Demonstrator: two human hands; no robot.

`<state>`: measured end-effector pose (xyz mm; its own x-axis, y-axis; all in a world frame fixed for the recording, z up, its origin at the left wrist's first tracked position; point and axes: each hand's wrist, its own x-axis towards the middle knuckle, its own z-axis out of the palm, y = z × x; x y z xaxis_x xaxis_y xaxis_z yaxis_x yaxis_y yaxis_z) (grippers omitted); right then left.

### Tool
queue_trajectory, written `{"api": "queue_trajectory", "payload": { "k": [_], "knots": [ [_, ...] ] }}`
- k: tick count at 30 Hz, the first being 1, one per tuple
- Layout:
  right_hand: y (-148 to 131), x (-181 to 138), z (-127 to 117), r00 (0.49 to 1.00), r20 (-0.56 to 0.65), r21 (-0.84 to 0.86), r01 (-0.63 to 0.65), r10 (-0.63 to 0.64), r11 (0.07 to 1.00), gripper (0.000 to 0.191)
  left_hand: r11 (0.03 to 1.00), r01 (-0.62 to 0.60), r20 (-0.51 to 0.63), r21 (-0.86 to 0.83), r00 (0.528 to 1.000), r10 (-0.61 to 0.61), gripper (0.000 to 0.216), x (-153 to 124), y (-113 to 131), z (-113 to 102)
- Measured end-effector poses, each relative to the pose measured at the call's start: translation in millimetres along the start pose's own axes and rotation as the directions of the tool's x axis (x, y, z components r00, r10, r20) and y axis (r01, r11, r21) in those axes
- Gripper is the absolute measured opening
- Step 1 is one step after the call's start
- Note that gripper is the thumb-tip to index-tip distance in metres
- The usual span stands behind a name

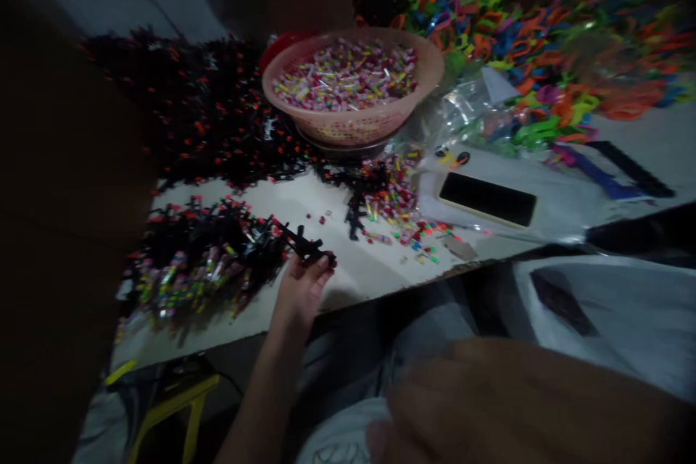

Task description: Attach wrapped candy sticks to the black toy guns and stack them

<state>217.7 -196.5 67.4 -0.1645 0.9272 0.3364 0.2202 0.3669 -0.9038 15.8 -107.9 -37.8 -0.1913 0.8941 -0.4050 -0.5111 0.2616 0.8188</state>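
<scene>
My left hand (309, 279) is closed around a small black toy gun (304, 245), holding it just above the table's front part. To its left lies a heap of black toy guns (209, 261), several with colourful small tubes at the near end. My right hand (489, 399) is a large blur close to the camera at the lower right, and its fingers cannot be made out. Loose colourful pieces (399, 196) lie on the white table (353, 268), beside another black toy gun (356, 214).
A pink basket (359, 119) full of small colourful pieces stands at the back. Behind left spreads a large black-and-red pile (206, 109); bright plastic pieces (522, 43) fill the back right. A phone (488, 199) lies on plastic bags. A white sack (625, 312) hangs below the edge.
</scene>
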Motion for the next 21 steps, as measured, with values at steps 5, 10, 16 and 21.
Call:
{"api": "queue_trajectory", "payload": {
  "k": [5, 10, 16, 21],
  "knots": [
    [43, 50, 29, 0.996, 0.052, -0.100, 0.073, -0.068, 0.992, 0.030, 0.989, -0.114, 0.055, 0.094, 0.993, 0.109, 0.036, -20, 18, 6],
    [94, 45, 71, 0.998, -0.008, 0.124, -0.065, 0.066, 0.990, 0.021, 0.961, -0.184, 0.069, 0.208, 0.982, 0.174, 0.035, -29, 22, 7],
    [101, 40, 77, 0.996, -0.024, 0.153, -0.083, 0.088, 0.985, 0.004, 0.928, -0.188, -0.008, 0.321, 0.980, 0.201, 0.038, -29, 21, 8],
    [103, 40, 83, 0.993, 0.071, 0.014, -0.099, 0.098, 0.995, 0.005, 0.922, -0.176, -0.017, 0.344, 0.981, 0.193, 0.041, -28, 25, 5]
  ]
}}
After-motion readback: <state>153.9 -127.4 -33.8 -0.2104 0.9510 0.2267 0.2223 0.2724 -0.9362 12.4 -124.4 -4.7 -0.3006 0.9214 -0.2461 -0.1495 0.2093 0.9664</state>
